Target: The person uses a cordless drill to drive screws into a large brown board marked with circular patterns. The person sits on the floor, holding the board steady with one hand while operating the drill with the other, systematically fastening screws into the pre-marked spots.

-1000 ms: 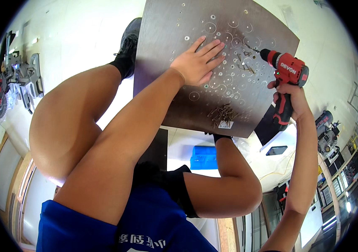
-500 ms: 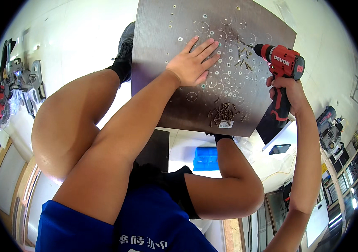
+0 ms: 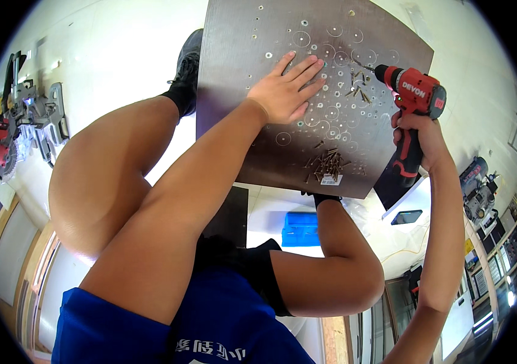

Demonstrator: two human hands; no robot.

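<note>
A dark brown board [image 3: 240, 151], marked with drilled holes and ring-shaped cuts, lies before me. My left hand [image 3: 284, 91] rests flat on its middle, fingers spread, holding nothing. My right hand [image 3: 421, 134] is wrapped round the grip of a red and black cordless drill [image 3: 416, 91] at the board's right edge. The drill's bit [image 3: 364, 67] points left, low over the board; whether it touches the surface I cannot tell. Several loose screws [image 3: 358, 91] lie just below the bit. A bigger heap of screws [image 3: 328, 162] sits near the board's front edge, beside a small white label [image 3: 331, 179].
A blue plastic case [image 3: 300, 229] stands on the floor between my legs. A phone [image 3: 406, 217] lies on a white surface at the right. Saws and other power tools [image 3: 10, 139] are at the far left, and more machines [image 3: 480, 188] stand at the right.
The board, both hands and the drill appear shifted slightly right in the picture. My left hand stays flat on the same part of the board, and the drill stays in my right hand.
</note>
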